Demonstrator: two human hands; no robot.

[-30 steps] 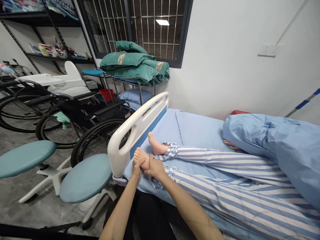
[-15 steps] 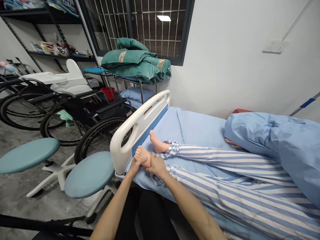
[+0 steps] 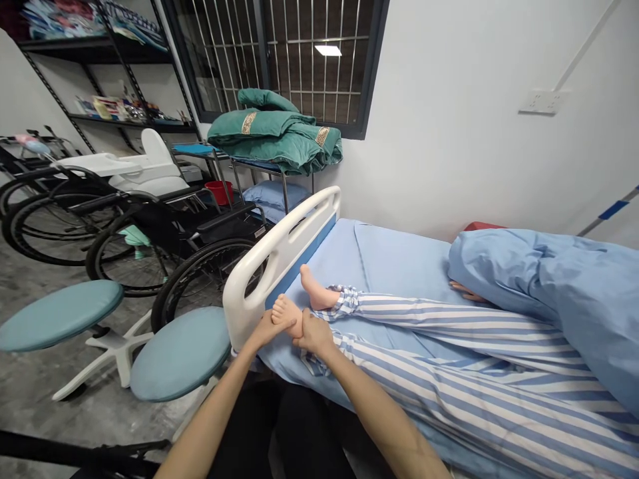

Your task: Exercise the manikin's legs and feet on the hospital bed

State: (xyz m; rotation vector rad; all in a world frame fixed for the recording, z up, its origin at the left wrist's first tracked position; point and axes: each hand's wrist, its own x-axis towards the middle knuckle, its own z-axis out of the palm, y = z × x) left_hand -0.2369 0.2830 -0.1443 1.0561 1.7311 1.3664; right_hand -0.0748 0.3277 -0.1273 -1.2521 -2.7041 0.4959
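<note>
On the bed lies a figure in blue-and-white striped trousers, its smooth feet looking like a manikin's. My left hand is closed around the sole and toe end of the nearer foot, thumb across its top. Wrapped round the ankle of that same foot is my right hand. The farther foot rests on the light blue sheet, toes up, apart from my hands. A blue quilt covers the upper part of the figure, and a few fingers show at its edge.
A white footboard stands just left of the feet. Two round stools and black wheelchairs are farther left. Folded green quilts lie on a metal rack under the barred window.
My left hand and forearm have shifted slightly left and down at the toe end of the foot. My right hand keeps its hold on the ankle. The view has tilted up a little.
</note>
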